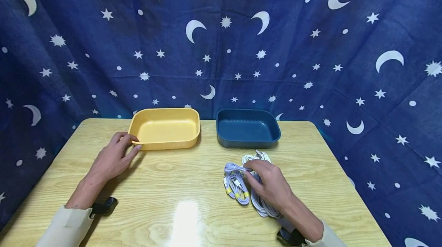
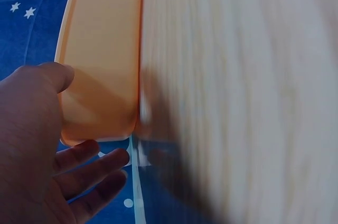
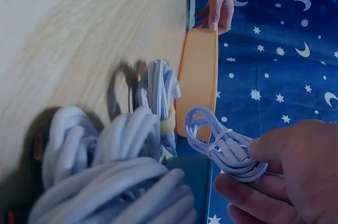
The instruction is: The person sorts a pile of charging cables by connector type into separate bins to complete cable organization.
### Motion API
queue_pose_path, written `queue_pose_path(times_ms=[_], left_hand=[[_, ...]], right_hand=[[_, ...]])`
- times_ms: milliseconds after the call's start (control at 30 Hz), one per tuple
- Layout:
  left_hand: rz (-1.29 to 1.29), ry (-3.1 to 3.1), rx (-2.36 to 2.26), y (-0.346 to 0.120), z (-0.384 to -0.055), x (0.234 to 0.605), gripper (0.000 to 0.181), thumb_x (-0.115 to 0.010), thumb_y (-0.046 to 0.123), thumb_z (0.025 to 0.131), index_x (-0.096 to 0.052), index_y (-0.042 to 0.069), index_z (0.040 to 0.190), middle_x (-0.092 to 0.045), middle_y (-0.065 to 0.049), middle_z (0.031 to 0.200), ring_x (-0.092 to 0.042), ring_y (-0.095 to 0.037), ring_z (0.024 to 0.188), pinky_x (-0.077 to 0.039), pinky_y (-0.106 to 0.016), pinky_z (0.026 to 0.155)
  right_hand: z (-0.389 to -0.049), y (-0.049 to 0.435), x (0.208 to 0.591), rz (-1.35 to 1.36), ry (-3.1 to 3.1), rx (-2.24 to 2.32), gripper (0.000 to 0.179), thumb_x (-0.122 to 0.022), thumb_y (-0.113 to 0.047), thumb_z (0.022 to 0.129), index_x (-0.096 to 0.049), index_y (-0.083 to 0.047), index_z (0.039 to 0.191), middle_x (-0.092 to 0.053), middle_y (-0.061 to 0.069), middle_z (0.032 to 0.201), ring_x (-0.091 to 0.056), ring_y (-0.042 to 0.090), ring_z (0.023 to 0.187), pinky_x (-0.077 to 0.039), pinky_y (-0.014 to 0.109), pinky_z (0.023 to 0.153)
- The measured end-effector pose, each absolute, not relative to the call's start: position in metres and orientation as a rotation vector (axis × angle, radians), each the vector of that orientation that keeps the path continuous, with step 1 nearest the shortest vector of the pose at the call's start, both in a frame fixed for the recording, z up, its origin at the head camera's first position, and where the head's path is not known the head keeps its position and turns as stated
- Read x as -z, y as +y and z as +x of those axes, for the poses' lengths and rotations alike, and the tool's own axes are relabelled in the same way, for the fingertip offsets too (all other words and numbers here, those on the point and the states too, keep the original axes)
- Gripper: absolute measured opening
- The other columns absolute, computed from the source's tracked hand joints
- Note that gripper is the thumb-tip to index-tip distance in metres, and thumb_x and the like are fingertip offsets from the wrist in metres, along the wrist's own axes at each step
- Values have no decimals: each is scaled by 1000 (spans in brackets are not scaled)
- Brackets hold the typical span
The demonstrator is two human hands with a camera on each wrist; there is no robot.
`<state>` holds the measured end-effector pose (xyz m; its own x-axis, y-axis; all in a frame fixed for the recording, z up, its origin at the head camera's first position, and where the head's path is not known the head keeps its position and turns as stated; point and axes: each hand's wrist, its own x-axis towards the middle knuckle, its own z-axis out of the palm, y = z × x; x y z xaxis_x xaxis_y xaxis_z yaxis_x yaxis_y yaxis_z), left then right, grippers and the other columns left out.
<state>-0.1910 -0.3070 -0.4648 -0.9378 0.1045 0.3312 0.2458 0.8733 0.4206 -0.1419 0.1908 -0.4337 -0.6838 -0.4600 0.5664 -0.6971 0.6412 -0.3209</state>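
Note:
At the front left corner of a yellow plastic bin, my left hand grips the rim between thumb and fingers. My right hand pinches a small coiled lavender cable, tied in the middle, over the other cables. Left of that hand lies another lavender coil with yellow ties. Under and beside the hand is a thicker pale cable coil, partly hidden from the head camera. A white cable coil lies just beyond the fingers.
A dark blue bin stands to the right of the yellow one, near the table's back edge. The light wood table meets a blue curtain with moons and stars behind it.

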Motion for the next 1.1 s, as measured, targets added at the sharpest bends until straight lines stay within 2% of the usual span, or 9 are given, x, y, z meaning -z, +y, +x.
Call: queue_pose_path(times_ms=[400, 700, 1100], left_hand=[[-270, -2745, 687, -308, -192, 465, 25, -62, 36, 109, -65, 14, 119, -51, -21, 137, -63, -41, 108, -49, -67, 82], [-264, -2742, 714, -308, -191, 466, 28, -62, 38, 109, -65, 13, 119, -52, -21, 137, -64, -43, 113, -49, -69, 87], [-259, -2751, 720, -308, -191, 465, 28, -59, 38, 110, -65, 12, 118, -53, -20, 136, -64, -44, 115, -48, -71, 90]], right_hand=[[-155, 194, 424, 993, -2303, -698, 17, -83, -5, 88, -77, -7, 104, -78, 4, 106, -75, 20, 99, -62, 44, 86], [-165, 194, 418, 1033, -2261, -693, 16, -80, -3, 89, -77, -6, 104, -77, 5, 105, -75, 23, 98, -61, 40, 84], [-173, 189, 407, 1038, -2266, -633, 16, -82, -6, 90, -76, -6, 105, -77, 5, 107, -74, 23, 102, -62, 43, 86]])
